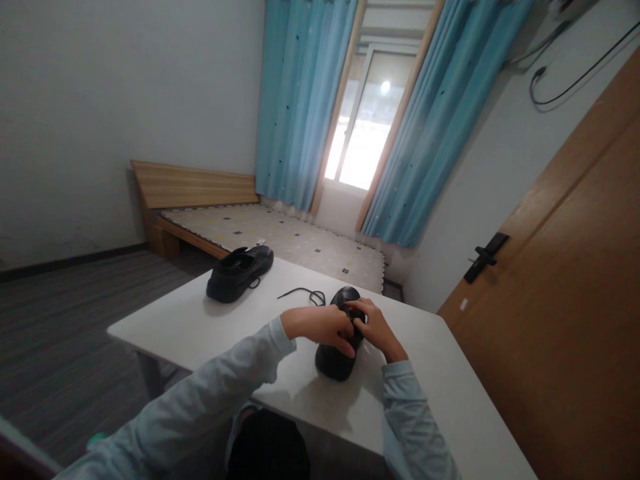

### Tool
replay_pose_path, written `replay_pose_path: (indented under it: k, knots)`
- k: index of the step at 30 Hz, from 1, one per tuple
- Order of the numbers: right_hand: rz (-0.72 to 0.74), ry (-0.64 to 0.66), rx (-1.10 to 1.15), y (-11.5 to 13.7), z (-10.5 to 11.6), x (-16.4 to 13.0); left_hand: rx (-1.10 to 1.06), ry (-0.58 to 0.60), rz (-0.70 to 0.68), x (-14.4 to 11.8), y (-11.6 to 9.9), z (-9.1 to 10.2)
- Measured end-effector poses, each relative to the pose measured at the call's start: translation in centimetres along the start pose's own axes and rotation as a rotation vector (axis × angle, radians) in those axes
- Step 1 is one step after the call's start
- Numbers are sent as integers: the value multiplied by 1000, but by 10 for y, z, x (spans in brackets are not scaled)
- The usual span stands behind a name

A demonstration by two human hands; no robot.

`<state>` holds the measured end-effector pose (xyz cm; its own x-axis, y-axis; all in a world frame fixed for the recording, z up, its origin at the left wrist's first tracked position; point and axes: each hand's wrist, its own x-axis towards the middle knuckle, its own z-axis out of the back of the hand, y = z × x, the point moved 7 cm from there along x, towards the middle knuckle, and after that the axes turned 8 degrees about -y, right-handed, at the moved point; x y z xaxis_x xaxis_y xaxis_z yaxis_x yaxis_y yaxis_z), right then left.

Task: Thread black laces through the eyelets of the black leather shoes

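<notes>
A black shoe [336, 364] rests on the white table in front of me, its toe pointing away. Over its opening, my left hand [325, 327] has its fingers curled down at the tongue and lace area; what lies between them is hidden. My right hand [374, 325] closes on the shoe's upper from the right, fingers bent over the front part and thumb near the opening. A loose black shoelace [316, 295] trails on the table to the left of the toe. Farther left stands a second black shoe [233, 275], with a small lace loop at its side.
The white table [430, 393] reaches from my lap toward a low wooden bed [300, 237] with a patterned mattress. Blue curtains [305, 100] frame a window behind it. A brown door [570, 287] with a black handle [486, 257] is at the right.
</notes>
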<state>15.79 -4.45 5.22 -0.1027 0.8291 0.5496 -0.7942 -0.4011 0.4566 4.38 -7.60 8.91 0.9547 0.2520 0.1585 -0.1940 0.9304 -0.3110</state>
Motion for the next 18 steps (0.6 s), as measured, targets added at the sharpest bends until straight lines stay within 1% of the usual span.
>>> replay_pose_path:
  k: [1, 2, 4, 6, 8, 10, 11, 13, 15, 18]
  knots:
    - [6, 1, -5, 0, 0, 0, -77, -26, 3, -1, 3, 9]
    - [12, 2, -11, 0, -1, 1, -143, -80, 23, -2, 8, 20]
    - [22, 0, -23, -1, -1, 1, -288, -214, 84, -3, 27, 40]
    - [23, -9, -32, -2, -2, 2, -342, -400, 194, -4, 55, 55]
    - [19, -19, -37, -3, -2, 2, -346, -562, 344, -6, 89, 58]
    - [16, -25, -40, -2, -2, 1, -286, -670, 488, -8, 121, 50]
    - [17, -26, -41, -2, -2, 1, -238, -692, 539, -8, 133, 42]
    - [18, -27, -39, -1, -2, 0, -137, -704, 582, -6, 150, 25]
    - [20, -29, -36, -1, -3, 0, -57, -665, 567, -2, 158, 7]
    - [21, -38, -29, -2, -4, 0, 8, -571, 440, 4, 154, -15]
